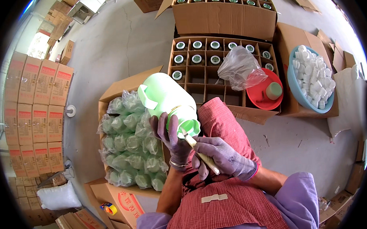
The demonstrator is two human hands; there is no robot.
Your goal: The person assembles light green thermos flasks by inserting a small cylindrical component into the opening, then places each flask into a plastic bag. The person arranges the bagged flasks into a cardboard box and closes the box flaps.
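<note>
pushed hard, the slim pale-handled knife [190,139] the right hand [225,155] grips could, i fear, slip off the pale-green plastic jug [168,93] by the brown divided carton [254,114]'s near edge into the left hand [174,142] clasping it.

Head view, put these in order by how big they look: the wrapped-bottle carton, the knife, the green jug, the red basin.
1. wrapped-bottle carton
2. green jug
3. red basin
4. knife
The jug looks nearer the camera than the basin, so their true order is unsure.

upper carton [224,21] cut off, tool [210,163] partly covered
</note>
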